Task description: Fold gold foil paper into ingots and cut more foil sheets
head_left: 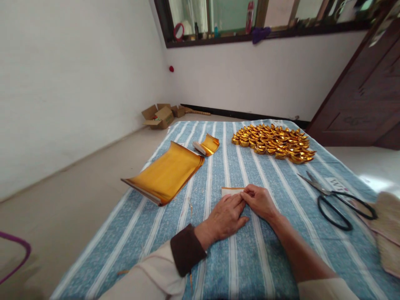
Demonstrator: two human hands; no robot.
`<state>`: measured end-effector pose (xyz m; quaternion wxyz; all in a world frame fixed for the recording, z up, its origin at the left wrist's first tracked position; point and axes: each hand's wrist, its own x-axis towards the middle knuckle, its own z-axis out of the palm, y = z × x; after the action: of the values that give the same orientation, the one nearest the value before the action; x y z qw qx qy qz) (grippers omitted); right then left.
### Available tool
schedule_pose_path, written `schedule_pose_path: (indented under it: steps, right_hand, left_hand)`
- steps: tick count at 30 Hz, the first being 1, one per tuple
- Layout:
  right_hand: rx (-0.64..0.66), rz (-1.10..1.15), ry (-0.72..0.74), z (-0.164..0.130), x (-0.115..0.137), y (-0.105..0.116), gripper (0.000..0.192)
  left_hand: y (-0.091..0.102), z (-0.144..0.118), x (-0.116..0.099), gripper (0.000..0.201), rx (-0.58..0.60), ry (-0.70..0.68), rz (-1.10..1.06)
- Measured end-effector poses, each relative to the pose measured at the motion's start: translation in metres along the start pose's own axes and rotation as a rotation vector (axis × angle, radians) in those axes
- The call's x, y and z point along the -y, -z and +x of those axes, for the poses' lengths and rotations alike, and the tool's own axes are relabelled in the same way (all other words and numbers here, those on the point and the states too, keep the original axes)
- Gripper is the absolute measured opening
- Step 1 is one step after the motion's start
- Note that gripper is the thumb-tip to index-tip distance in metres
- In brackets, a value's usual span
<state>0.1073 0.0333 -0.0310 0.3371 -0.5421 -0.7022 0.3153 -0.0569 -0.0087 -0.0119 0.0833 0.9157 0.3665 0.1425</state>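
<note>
A small sheet of paper [231, 191], white on top with a thin gold edge, lies on the striped cloth and is partly covered by my hands. My left hand [227, 214] rests flat over its near side, fingers stretched out and thumb apart. At the sheet's right side, my right hand [259, 201] has thumb and fingers pinched together beside the left fingertips. Whether a fold of the sheet sits inside that pinch is hidden. To the left lie a stack of large gold sheets [168, 171] with curling edges and a smaller curled gold stack [210, 145].
Many folded gold paper ingots [273, 141] are grouped at the far right of the blue striped cloth [215, 266]. Open black-handled scissors [328, 193] lie to the right, near a woven beige item [387, 233]. Cardboard boxes [161, 116] stand on the floor beyond.
</note>
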Motion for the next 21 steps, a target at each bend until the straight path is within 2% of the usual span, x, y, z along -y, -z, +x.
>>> schedule_pose_path:
  steps: [7,16,21]
  right_hand:
    - [-0.07,-0.308,0.112,-0.005,-0.006,-0.004,0.028]
    - [-0.075,-0.315,0.133,-0.006,-0.009,-0.008,0.025]
    - [-0.087,-0.318,0.13,-0.006,-0.008,-0.008,0.024]
  left_hand:
    - [0.001,-0.002,0.007,0.046,0.018,-0.045,0.031]
    - [0.009,-0.022,0.025,0.03,-0.005,-0.051,0.148]
    - [0.012,-0.033,0.033,0.03,-0.026,-0.018,0.175]
